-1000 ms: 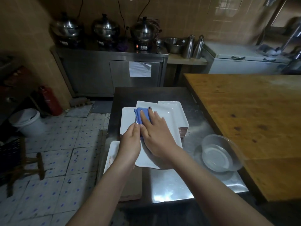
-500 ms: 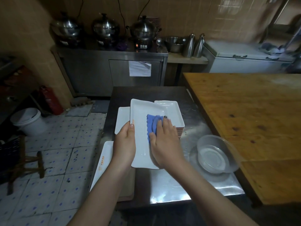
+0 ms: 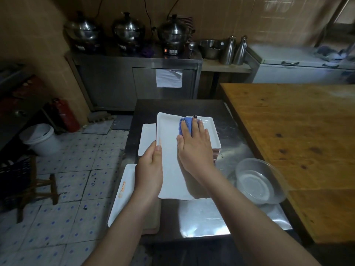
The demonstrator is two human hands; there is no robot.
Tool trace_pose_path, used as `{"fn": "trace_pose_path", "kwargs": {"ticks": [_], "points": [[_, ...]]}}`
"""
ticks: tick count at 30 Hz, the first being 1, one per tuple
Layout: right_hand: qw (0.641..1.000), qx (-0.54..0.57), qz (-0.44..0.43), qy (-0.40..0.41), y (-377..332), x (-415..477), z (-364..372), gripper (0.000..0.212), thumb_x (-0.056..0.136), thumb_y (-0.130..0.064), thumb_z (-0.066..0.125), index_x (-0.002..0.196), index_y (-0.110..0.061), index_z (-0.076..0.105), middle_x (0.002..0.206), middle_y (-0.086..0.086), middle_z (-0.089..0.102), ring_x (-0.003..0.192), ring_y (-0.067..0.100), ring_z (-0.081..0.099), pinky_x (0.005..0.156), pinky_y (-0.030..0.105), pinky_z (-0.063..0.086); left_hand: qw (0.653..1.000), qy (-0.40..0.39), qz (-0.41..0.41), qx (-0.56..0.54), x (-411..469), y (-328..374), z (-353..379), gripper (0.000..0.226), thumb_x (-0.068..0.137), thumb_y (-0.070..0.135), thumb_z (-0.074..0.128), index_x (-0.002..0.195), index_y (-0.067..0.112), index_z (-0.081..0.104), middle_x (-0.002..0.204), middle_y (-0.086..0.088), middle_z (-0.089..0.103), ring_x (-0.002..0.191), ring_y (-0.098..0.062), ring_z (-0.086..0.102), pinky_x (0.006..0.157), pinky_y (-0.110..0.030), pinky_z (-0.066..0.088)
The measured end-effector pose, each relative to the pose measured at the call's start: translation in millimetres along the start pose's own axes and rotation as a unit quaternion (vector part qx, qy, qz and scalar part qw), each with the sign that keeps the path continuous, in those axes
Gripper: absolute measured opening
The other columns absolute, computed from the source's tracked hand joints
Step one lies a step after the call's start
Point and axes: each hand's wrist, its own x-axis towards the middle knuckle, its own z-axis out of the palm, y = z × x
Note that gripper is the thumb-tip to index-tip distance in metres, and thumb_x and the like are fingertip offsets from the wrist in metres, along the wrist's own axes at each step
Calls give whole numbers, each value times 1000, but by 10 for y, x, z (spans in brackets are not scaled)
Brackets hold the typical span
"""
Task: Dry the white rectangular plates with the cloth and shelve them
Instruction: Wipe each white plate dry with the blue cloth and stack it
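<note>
A white rectangular plate (image 3: 169,150) is held above the steel table (image 3: 201,217). My left hand (image 3: 149,169) grips its left edge, thumb on top. My right hand (image 3: 194,148) lies flat on the plate with straight fingers and presses a blue cloth (image 3: 185,125) against the far end. Behind and under the held plate a stack of white rectangular plates (image 3: 214,143) stands on the table. One more white plate (image 3: 147,139) lies to the left of it, and another with an orange logo (image 3: 123,192) lies at the table's left edge.
A clear glass bowl (image 3: 257,181) stands at the table's right side, beside a wooden table (image 3: 297,131). Steel pots (image 3: 128,31) top a steel cabinet (image 3: 138,81) at the back. A white bucket (image 3: 40,137), a red extinguisher (image 3: 63,114) and a stool (image 3: 36,181) stand on the tiled floor.
My right hand slid the blue cloth across the plate and then toward its far end. The held plate turned lengthwise, with my left hand keeping its grip on the left edge.
</note>
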Motion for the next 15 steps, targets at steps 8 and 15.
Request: {"fn": "trace_pose_path", "kwargs": {"ticks": [8,15], "points": [[969,238,-45,-51,-404,-153,-271,46,103,-23,27,149,-19,24,160,-2,6,146,13,-2,112,20,-8,999,26,24,-11,91,6,23,33,100,21,36,128,17,55,114,11,61,101,-3,58,88,-11,43],[948,277,-145,-59,-631,-586,-351,55,93,-20,26,148,-18,28,158,1,17,146,12,4,106,5,-7,993,55,-6,-102,220,-18,-41,35,100,22,37,130,14,53,125,-3,60,115,-14,57,104,-35,41]]}}
